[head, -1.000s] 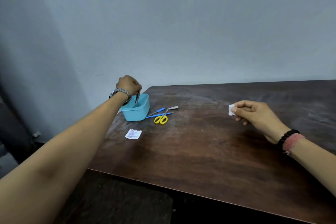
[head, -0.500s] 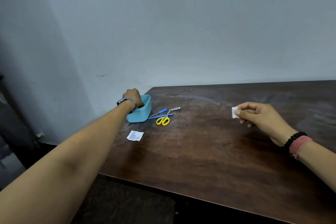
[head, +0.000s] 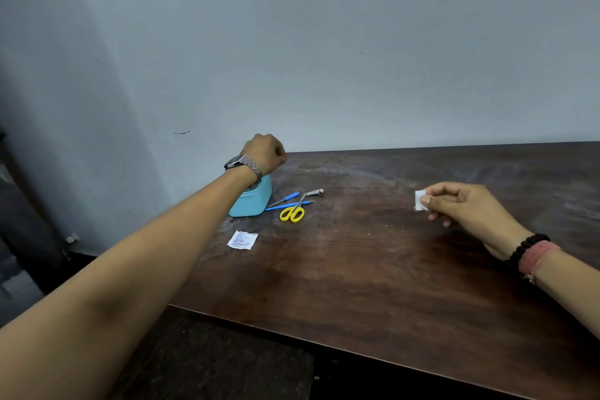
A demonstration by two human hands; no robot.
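Note:
My left hand (head: 264,153) hovers just above the back of a light blue plastic box (head: 251,202) at the table's far left corner. Its fingers are curled away from me and nothing shows in them. My forearm hides the inside of the box. My right hand (head: 467,204) hangs low over the right half of the dark wooden table (head: 357,269). It pinches a small white square piece (head: 420,200) between thumb and forefinger.
Right of the box lie yellow-handled scissors (head: 292,213), two thin blue-handled tools (head: 288,200) and a metal nail clipper (head: 315,192). A small printed white packet (head: 242,240) lies in front of the box. The wall stands close behind; the table's front edge runs diagonally.
My left hand held a thin metal tool over the box, dipped into the box, then rose out of it with no tool showing. My right hand has barely moved.

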